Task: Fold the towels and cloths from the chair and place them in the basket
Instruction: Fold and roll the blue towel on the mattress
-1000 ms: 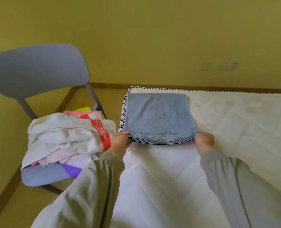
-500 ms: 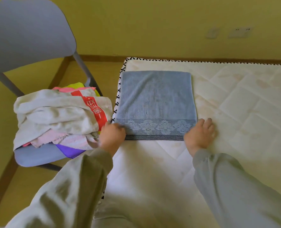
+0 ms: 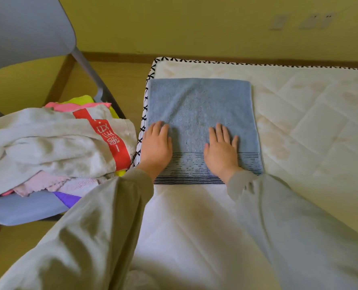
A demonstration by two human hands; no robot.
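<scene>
Yellow-green walls meet a brown skirting board behind the quilted cream mattress (image 3: 310,126) I am working on, and a pair of wall sockets (image 3: 318,20) shows blurred high on the right. Black-and-white cross-stitch edging (image 3: 144,114) runs round the mattress's rim.

On the far left corner of the mattress the blue towel (image 3: 199,101) lies flat as a neat rectangle, its left edge right along the edging. Its near end carries a woven border of dark stripes.

Both my hands lie palm down on that towel, fingers straight and pointing away from me, gripping nothing. My left hand (image 3: 156,146) presses near the towel's left edge. My right hand (image 3: 222,151) presses further right, well apart from the left, with bare towel between them. Both wrists lie over the striped border, and my grey-beige sleeves (image 3: 102,227) reach back toward me across the mattress.

To the left, just beside the mattress, stands the grey-blue chair (image 3: 27,28). Its seat is heaped with unfolded laundry: a crumpled white towel (image 3: 48,143) with a red printed band (image 3: 109,139) lies on top. A pink cloth (image 3: 69,105) and a yellow cloth (image 3: 79,99) peek out behind it. Under its near side are a pale pink cloth (image 3: 48,181) and a purple cloth (image 3: 67,198).
</scene>
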